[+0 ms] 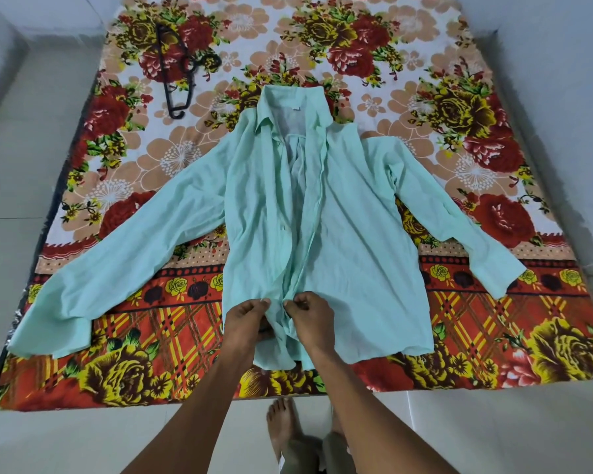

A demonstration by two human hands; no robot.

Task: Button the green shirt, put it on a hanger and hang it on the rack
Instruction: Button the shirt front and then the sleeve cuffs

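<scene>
The green shirt (339, 241) lies flat on the bed (493, 319), front side up, sleeves spread out wide. It's open down the middle, top to bottom. The left hand (245, 323) pinches one front edge near the hem & the right hand (310, 319) pinches the other edge, right beside it. Both hands are closed on cloth, almost touching each other. I can't see a button or hole, too small.

Looks like step 1, buttoning, just starting at the bottom. Next, I think, the 2 edges must line up so a button meets its hole, then work up away from the hands toward the collar. The black hanger (175, 73) waits far beyond the left hand, up near the bed's far end. No rack in sight.
</scene>
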